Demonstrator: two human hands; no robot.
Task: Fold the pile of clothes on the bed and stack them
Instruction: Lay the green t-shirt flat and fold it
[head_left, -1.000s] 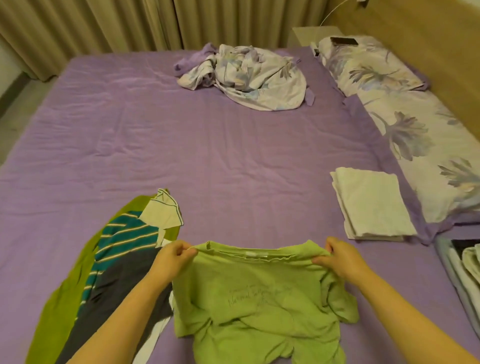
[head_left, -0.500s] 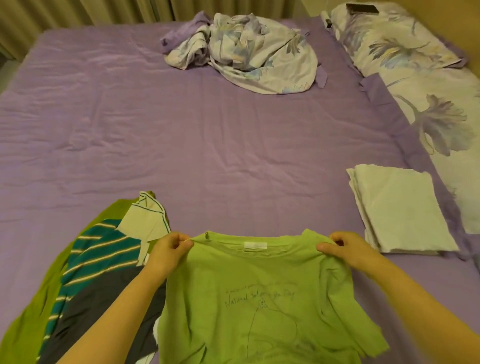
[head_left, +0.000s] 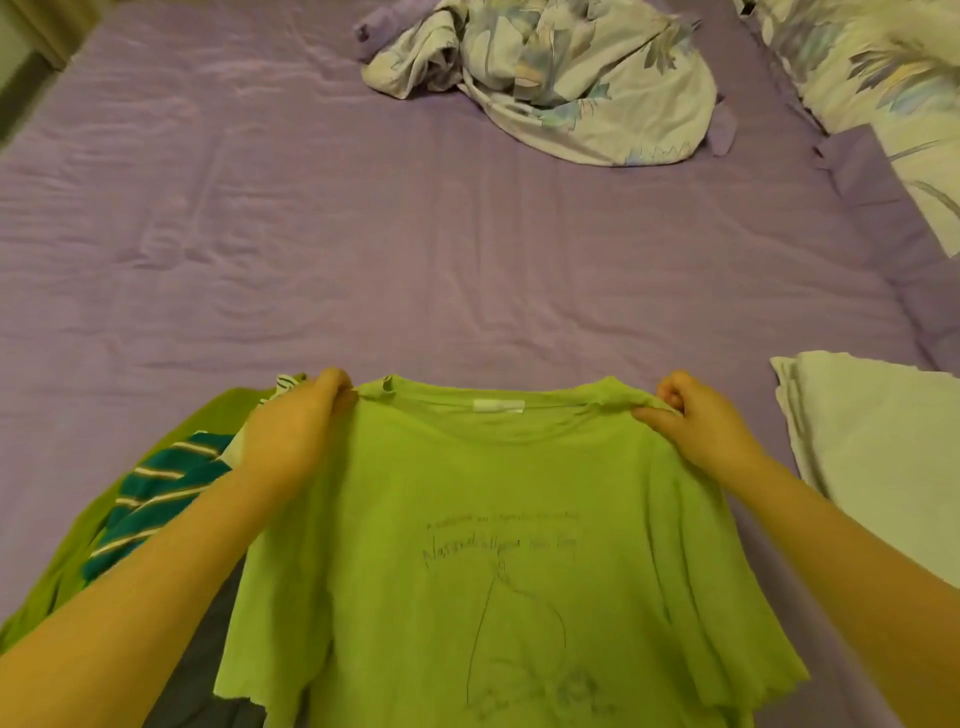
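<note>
A lime green T-shirt (head_left: 483, 545) hangs spread out in front of me, its collar label and a faint line drawing facing me. My left hand (head_left: 296, 426) pinches its left shoulder and my right hand (head_left: 696, 421) pinches its right shoulder. Under my left arm lies a pile of clothes (head_left: 150, 493) with a teal striped top, a green piece and a dark grey piece. A folded white garment (head_left: 872, 447) rests on the purple bed (head_left: 415, 249) at the right.
A crumpled floral sheet (head_left: 561, 78) lies at the far side of the bed. Floral pillows (head_left: 883, 67) run along the right edge. The floor and a curtain show at the far left corner.
The green T-shirt went from bunched on the bed to stretched flat and raised between both hands. My view has tilted down and moved closer.
</note>
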